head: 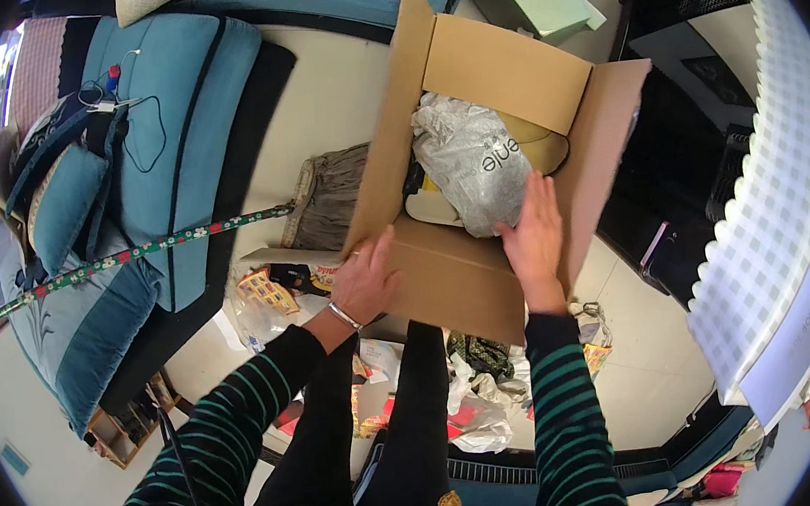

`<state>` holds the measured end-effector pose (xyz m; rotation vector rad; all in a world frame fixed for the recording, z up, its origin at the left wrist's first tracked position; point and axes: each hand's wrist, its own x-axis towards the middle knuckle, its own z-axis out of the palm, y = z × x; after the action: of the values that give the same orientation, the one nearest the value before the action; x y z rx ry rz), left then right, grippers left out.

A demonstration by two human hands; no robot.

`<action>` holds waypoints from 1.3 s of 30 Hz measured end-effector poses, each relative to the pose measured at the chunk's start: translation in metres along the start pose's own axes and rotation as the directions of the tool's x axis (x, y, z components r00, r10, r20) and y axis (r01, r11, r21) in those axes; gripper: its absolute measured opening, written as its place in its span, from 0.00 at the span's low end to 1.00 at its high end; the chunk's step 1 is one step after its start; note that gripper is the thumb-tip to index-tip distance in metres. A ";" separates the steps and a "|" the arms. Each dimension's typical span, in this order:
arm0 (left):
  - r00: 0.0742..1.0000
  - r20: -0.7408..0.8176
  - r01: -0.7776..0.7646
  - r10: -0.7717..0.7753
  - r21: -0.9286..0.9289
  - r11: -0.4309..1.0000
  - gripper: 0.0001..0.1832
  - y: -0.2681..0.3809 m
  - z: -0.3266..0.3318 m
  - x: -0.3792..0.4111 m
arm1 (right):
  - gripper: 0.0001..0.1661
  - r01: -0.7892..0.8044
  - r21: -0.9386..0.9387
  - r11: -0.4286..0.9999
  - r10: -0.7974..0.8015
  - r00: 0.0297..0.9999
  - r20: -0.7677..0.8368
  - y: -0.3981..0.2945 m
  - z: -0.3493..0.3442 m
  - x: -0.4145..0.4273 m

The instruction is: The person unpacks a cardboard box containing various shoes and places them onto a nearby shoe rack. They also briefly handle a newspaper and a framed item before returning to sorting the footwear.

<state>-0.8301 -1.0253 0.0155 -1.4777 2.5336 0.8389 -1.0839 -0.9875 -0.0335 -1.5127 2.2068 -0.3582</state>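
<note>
An open cardboard box stands before me with its flaps spread outward. Inside lies a crumpled silvery-grey plastic bag bearing printed letters. Parts of a pale, rounded item and a yellowish item show beside and under the bag. My left hand rests at the near left corner of the box, where two flaps meet; some of its fingers are hidden. My right hand reaches over the near right side, fingers extended against the bag's edge, with nothing visibly grasped.
Left of the box, a mop with a flowered handle leans across a blue sofa. Wrappers and plastic bags lie around my legs. A glossy black cabinet and a checked cloth are at the right.
</note>
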 end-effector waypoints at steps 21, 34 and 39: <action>0.994 -0.004 0.103 -0.106 -0.228 0.968 0.37 0.006 -0.044 -0.040 | 0.26 0.353 -0.381 0.854 -0.310 0.935 0.170 -0.013 -0.088 -0.045; 0.966 0.178 0.239 -0.188 -0.326 0.915 0.26 -0.020 -0.037 -0.232 | 0.20 -0.018 -0.195 0.981 0.124 0.828 0.547 0.003 -0.065 -0.199; 0.900 0.223 0.428 -0.375 -0.284 0.858 0.13 -0.063 -0.022 -0.332 | 0.24 -0.593 0.133 0.794 0.325 0.599 0.732 -0.057 -0.024 -0.231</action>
<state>-0.5986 -0.8023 0.1207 -1.8570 1.9255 1.2806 -0.9786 -0.7948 0.0605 -0.6343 1.6983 -0.0107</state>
